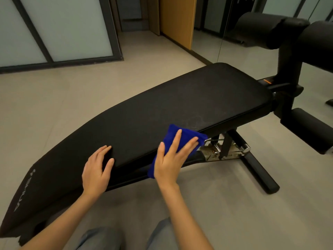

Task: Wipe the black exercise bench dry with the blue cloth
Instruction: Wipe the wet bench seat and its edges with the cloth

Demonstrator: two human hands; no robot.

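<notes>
The black exercise bench (162,109) lies slanted across the view, from the lower left corner up to the right, and it stands on a pale grey floor (54,109). The blue cloth (190,134) is on the near edge of the bench pad, a little right of the middle; its upper part lies on the top of the pad and its lower part hangs down over the side. The right hand (171,163) presses on this cloth with fingers straight and spread, so its grip is wide open: the hand only pushes the cloth against the pad and does not close around it. The left hand (98,170) rests flat on the same near edge, left of the cloth and apart from it; its grip is also open, the fingers nearly straight, and it has hold of nothing. Just beyond the cloth the pad shows a paler, mottled patch (196,121). White letters (25,192) are printed on the lower left end of the pad. Under the pad, right of the cloth, a shiny metal bracket (221,150) joins a black floor bar (259,170). At the far right end there are black foam rollers (270,31) on an upright post. Behind are frosted glass panels (54,27) and a wooden door (177,18). The knees (100,239) of the person, in grey trousers, show at the bottom.
</notes>
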